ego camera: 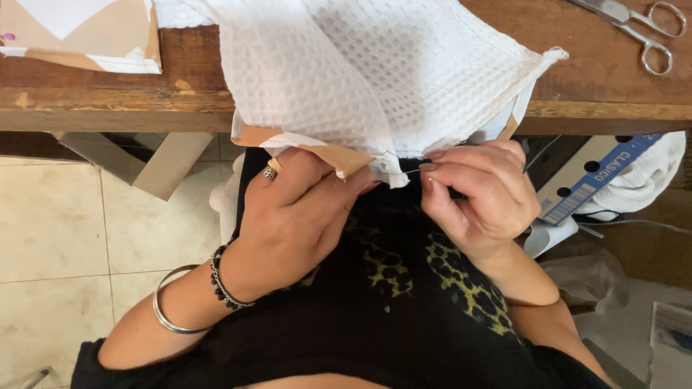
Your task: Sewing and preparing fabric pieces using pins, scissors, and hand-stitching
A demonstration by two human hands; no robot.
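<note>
white waffle-weave cloth [360,72] hangs over the front edge of the wooden bench [108,101], its lower hem reaching down to both hands. tan paper backing [339,155] shows along that hem, folded under the cloth.

left hand [295,216]: grip clenched on the hem, thumb and fingers pinching the cloth together with the tan paper at the fold. a ring sits on one finger; a metal bangle [169,313] and a dark beaded bracelet [223,281] circle the wrist.

right hand [479,194]: grip closed in a fine pinch, fingertips pressed together just beside the hem. a thin light thread [412,171] runs from the fingertips to the cloth edge. whether a needle sits in the pinch, cannot tell; too small.

the two hands are near each other, the hem between them, held above a black garment with yellow print [389,288].

bench surface: metal scissors [641,29] at the far right corner, blades shut, well apart from the cloth. tan and white paper pieces [79,32] at the far left corner.

below the bench, right: an open box [598,180] with round holes in its flap; a bundle of white fabric [641,176] rests in it. pale tiled floor [65,223] to the left.
</note>
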